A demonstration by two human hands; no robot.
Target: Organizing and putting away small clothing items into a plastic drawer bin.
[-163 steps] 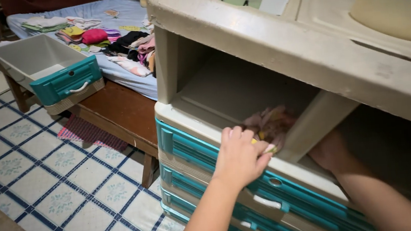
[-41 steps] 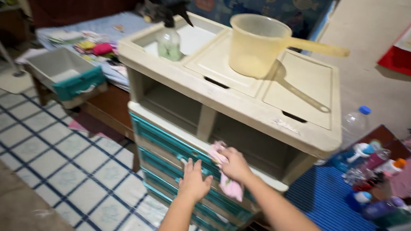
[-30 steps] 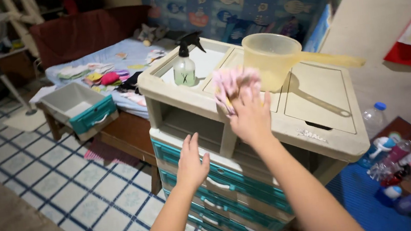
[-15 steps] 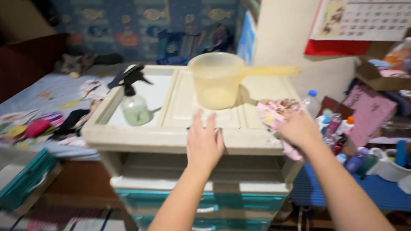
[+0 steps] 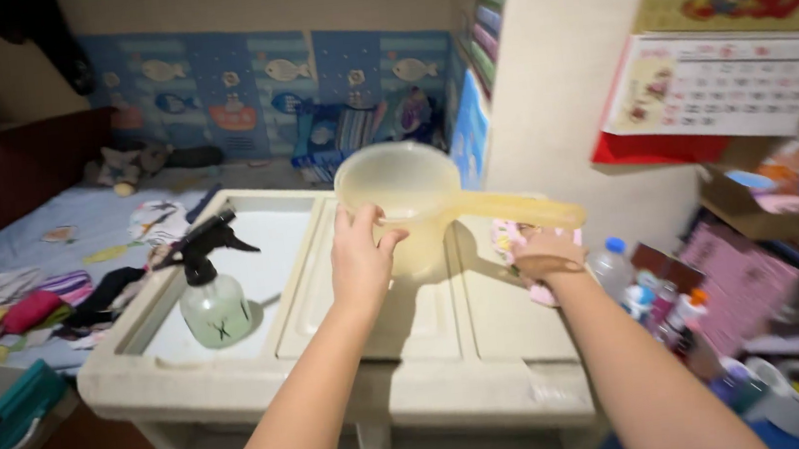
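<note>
Nearest us, our left hand (image 5: 361,257) has come up off the cabinet (image 5: 377,393) front, and its fingers (image 5: 360,220) now wrap the side of the pale plastic dipper (image 5: 406,194) on the cabinet top; half a second ago it lay flat at the front edge. Our right hand (image 5: 544,259) has pushed forward to the far right of the top, fingers pressing the pink cloth (image 5: 518,242) down just under the dipper's handle. We judge the dipper is being steadied or lifted so that wiping can reach beneath; farther left, the spray bottle (image 5: 214,296) stands untouched in its recess.
</note>
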